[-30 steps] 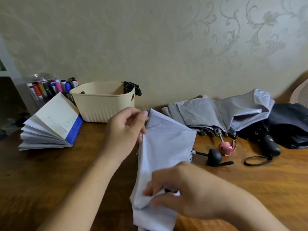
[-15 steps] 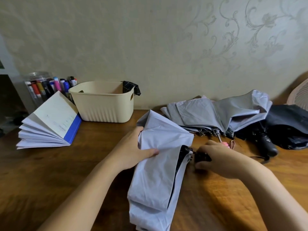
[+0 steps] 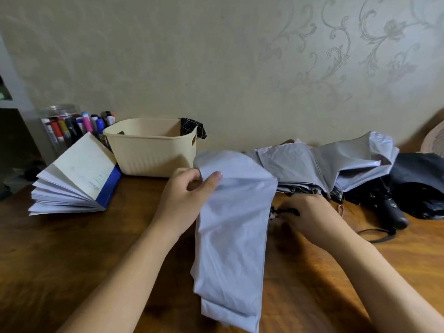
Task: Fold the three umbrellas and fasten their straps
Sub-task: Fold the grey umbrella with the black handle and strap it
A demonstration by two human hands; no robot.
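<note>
A pale lilac umbrella [image 3: 233,236] lies lengthwise on the wooden table [image 3: 72,260] in front of me, its cloth loosely gathered. My left hand [image 3: 187,200] pinches a fold of this cloth near the far end. To the right of the cloth my right hand [image 3: 310,215] is curled round the umbrella's black handle, which is mostly hidden. Behind lies a grey umbrella [image 3: 324,167], loosely collapsed. A black umbrella [image 3: 420,183] with a black handle [image 3: 394,212] and wrist loop sits at the far right.
A cream plastic basket [image 3: 151,150] with a dark checked cloth over its rim stands against the wall. Left of it are an open fanned book [image 3: 77,179] and a jar of markers [image 3: 64,126]. A pinkish object shows at the right edge.
My left hand has lifted from pressing on the lilac cloth and now pinches a fold higher up. The cloth covers the dark gap seen before. My right hand stays at the handle.
</note>
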